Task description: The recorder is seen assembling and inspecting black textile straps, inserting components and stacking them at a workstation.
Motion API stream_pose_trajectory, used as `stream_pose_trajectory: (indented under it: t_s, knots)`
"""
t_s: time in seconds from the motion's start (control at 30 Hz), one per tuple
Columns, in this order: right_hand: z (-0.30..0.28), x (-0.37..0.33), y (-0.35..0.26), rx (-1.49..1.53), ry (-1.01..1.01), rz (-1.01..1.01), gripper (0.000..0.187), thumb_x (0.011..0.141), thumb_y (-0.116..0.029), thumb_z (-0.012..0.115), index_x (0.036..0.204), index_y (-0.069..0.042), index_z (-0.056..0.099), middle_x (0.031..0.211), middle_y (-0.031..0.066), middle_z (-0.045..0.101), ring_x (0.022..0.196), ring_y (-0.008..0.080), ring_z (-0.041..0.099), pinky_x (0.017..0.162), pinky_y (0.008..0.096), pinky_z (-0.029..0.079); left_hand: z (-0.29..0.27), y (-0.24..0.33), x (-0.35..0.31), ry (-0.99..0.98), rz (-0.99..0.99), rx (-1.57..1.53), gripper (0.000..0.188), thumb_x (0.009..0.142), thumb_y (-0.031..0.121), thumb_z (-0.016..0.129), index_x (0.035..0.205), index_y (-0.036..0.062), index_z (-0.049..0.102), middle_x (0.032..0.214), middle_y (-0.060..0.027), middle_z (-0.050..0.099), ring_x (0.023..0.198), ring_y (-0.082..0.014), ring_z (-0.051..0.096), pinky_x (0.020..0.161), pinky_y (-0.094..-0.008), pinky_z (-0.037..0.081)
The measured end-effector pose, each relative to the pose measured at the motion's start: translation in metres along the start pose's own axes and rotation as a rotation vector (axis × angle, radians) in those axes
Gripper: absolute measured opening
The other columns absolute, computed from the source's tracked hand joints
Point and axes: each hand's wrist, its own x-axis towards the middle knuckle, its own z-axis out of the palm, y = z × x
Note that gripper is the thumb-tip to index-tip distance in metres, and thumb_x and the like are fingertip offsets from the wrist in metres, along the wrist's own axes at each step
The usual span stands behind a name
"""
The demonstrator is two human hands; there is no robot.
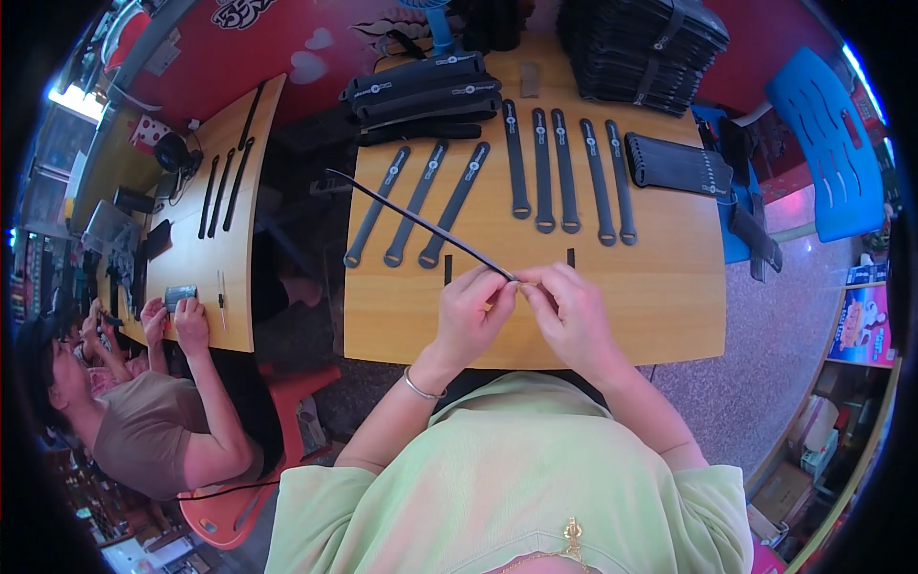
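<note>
A long, thin black strap [411,215], seen edge-on, slants up to the left over the near part of the table. Its lower end is pinched in the fingers of my left hand [473,308]. My right hand [572,311] meets it there, thumb and fingertips closed on the same end; the exact spot is hidden between the fingertips. Beyond my hands, three flat black straps [418,203] lie side by side at the left, each with a rounded, slotted end towards me. Several more such straps [566,172] lie in the middle.
Bundled black straps [421,91] are piled at the back left, a tall stack [641,48] at the back right. Another bundle [677,165] sits on the wooden table's [650,306] right side. A blue chair [827,143] stands at right. At the left table [182,277], a person [163,421] works.
</note>
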Motion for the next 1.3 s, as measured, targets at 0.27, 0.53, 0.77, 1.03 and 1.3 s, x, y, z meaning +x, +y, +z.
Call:
stream_pose_trajectory:
  t_s: [0.27,0.53,0.77,1.03,1.3]
  knots:
    - [-0.005,0.002,0.012,-0.095,-0.031,-0.109,0.011,0.084,-0.005,0.058,0.093,-0.003,0.062,0.08,0.0132,0.057,0.071,0.0302,0.058,0.061,0.0367,0.046,-0.005,-0.006,0.005,-0.08,0.038,0.01,0.011,0.074,-0.001,0.064,0.069,0.0008,0.053,0.06,-0.0098,0.051,0.051,-0.0231,0.05,0.045,-0.0313,0.037]
    - [-0.016,0.012,0.005,-0.118,-0.14,-0.103,0.011,0.084,-0.006,0.058,0.094,-0.005,0.063,0.081,0.0133,0.057,0.073,0.0309,0.058,0.062,0.0367,0.047,-0.004,-0.005,0.003,-0.049,0.03,-0.001,0.015,0.075,0.002,0.066,0.067,0.0012,0.053,0.059,-0.0091,0.05,0.05,-0.0216,0.048,0.045,-0.0307,0.036]
    - [-0.005,0.006,0.005,-0.049,-0.06,-0.057,0.013,0.083,-0.002,0.056,0.095,-0.001,0.061,0.081,0.0133,0.059,0.072,0.0282,0.059,0.062,0.0333,0.046,0.007,-0.008,-0.003,0.096,-0.027,-0.018,0.018,0.079,0.007,0.068,0.068,0.0019,0.054,0.062,-0.009,0.051,0.049,-0.0218,0.048,0.044,-0.031,0.035]
    - [-0.004,0.002,0.005,-0.06,-0.075,-0.028,0.011,0.085,-0.006,0.056,0.095,-0.003,0.061,0.086,0.015,0.059,0.077,0.0324,0.06,0.066,0.0386,0.048,0.01,-0.002,-0.005,0.107,0.035,0.179,0.02,0.08,0.006,0.066,0.068,0.0028,0.05,0.06,-0.0102,0.049,0.052,-0.0258,0.05,0.045,-0.0344,0.036]
    - [-0.004,-0.002,0.009,-0.057,-0.051,-0.018,0.014,0.083,-0.003,0.057,0.096,-0.002,0.062,0.08,0.0124,0.058,0.069,0.0255,0.058,0.061,0.0321,0.045,0.009,-0.006,-0.009,0.044,-0.024,0.094,0.019,0.079,0.003,0.065,0.067,0.0024,0.05,0.06,-0.0099,0.048,0.051,-0.0262,0.048,0.046,-0.0344,0.036]
